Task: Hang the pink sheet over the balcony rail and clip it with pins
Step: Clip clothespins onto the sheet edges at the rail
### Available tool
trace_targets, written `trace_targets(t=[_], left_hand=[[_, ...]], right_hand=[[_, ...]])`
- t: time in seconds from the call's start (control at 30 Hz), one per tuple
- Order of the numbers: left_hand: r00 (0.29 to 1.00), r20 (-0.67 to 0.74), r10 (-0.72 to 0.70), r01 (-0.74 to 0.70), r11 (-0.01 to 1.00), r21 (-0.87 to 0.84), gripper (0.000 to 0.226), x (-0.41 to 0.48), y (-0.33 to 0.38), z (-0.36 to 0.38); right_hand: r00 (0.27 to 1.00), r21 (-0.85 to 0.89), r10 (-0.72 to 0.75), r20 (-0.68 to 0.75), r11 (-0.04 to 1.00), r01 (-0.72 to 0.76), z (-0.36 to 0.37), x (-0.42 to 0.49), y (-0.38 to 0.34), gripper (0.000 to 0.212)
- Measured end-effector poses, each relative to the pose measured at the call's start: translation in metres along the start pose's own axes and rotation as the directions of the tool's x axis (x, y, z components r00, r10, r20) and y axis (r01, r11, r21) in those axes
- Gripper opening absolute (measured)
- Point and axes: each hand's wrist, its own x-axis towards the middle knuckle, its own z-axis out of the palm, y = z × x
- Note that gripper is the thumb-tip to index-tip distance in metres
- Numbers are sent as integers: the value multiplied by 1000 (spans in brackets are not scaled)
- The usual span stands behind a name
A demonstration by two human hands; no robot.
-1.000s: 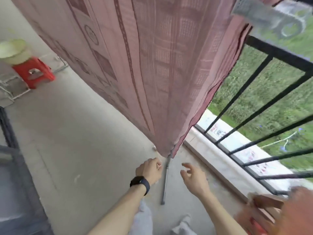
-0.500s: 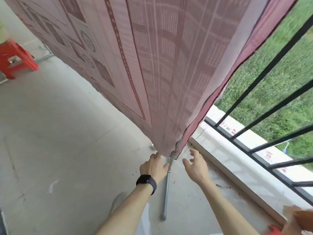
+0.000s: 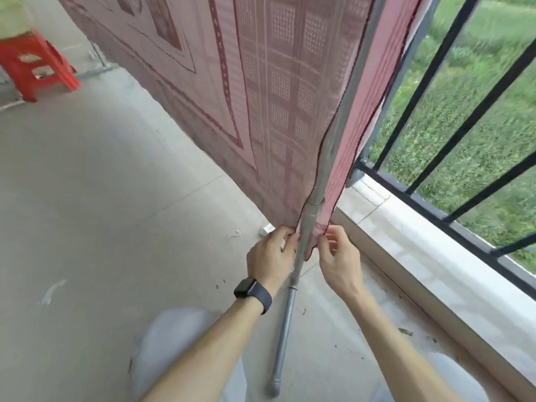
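1. The pink sheet (image 3: 261, 82) hangs doubled, one panel on each side of a grey metal pole (image 3: 311, 216), its bottom corners just above the balcony floor (image 3: 101, 198). What it is draped over lies out of view above.
2. The left hand (image 3: 271, 253) pinches the bottom corner of the wide patterned panel; the right hand (image 3: 338, 256) pinches the corner of the narrower panel on the railing side — fingers pressed together on cloth in both cases, the pole between them.
3. Judged from this, the hanging is done and the step in hand is evening the hem, bringing the two corners level.
4. The next move calls for pins, and none shows here; clipping would mean letting go below and reaching up to the top edge.
5. The pole stands between the corners, so they cannot meet flat.
6. Around — black balcony railing (image 3: 452, 91) close on the right with grass beyond, a red stool (image 3: 37, 71) well apart on the left, a smartwatch (image 3: 252, 291) on the left wrist.
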Motion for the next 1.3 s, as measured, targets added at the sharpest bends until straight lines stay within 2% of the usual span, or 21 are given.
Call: trace_targets(t=[0.13, 0.27, 0.33, 0.43, 0.5, 0.57, 0.63, 0.7, 0.77, 0.8, 0.83, 0.9, 0.97, 1.0, 1.07, 1.1, 1.17, 1.3], left_hand=[[1000, -23, -14, 14, 1000, -14, 19, -16, -2, 4], [986, 126, 112, -122, 990, 70, 25, -27, 14, 4], [980, 171, 96, -116, 988, 106, 24, -19, 26, 5], [974, 211, 78, -97, 992, 80, 18, -5, 41, 5], [963, 260, 69, -80, 996, 32, 16, 6, 42, 0], [930, 350, 109, -106, 994, -26, 21, 14, 44, -11], [888, 434, 150, -162, 987, -9, 28, 20, 46, -23], [849, 485, 210, -296, 949, 108, 29, 25, 47, -32], [821, 441, 363, -513, 808, 289, 26, 26, 49, -41], [768, 413, 490, -633, 679, 372, 24, 26, 53, -46], [691, 444, 571, -723, 529, 444, 24, 24, 57, -51], [555, 569, 607, -819, 280, 501, 44, 20, 68, -59], [498, 648, 576, -838, 126, 531, 65, 22, 80, -55], [508, 684, 524, -833, 97, 544, 62, 24, 88, -50], [582, 715, 387, -801, 121, 586, 39, 29, 102, -39], [610, 703, 366, -784, 146, 604, 30, 30, 105, -37], [648, 673, 357, -758, 206, 620, 25, 30, 105, -35], [706, 600, 377, -707, 329, 626, 15, 30, 94, -33]], right_hand=[[997, 45, -72, 35, 996, 71, 5, -11, 11, 30], [992, 52, -127, -13, 991, 127, -7, -19, 15, 47], [992, 34, -130, 1, 991, 130, -18, -18, 15, 51], [997, 58, -79, -9, 995, 79, -31, -7, 15, 35], [997, 97, -30, 72, 995, 23, -32, 0, 12, 19], [989, 142, 14, 150, 989, -36, -29, 3, 8, 23], [993, 161, 36, 114, 985, -54, -22, 2, 6, 21], [998, 145, 38, 49, 988, -45, -17, 0, 6, 27], [1000, 97, 2, 25, 995, -4, -12, -1, 8, 43], [1000, 85, -5, 19, 996, 3, -11, -1, 10, 45], [1000, 86, -12, 12, 996, 11, -10, -1, 12, 43], [999, 102, -29, -20, 994, 31, -11, -3, 14, 34], [999, 126, -24, -49, 992, 30, -11, -5, 17, 21], [997, 137, -13, -73, 990, 23, -11, -6, 19, 18], [993, 182, 24, -118, 983, -2, -8, -8, 23, 16], [990, 196, 37, -134, 981, -10, -6, -9, 25, 14], [988, 176, 57, -142, 984, -32, 0, -10, 30, 14], [991, 92, 132, -37, 988, -128, 15, -13, 39, 33]])
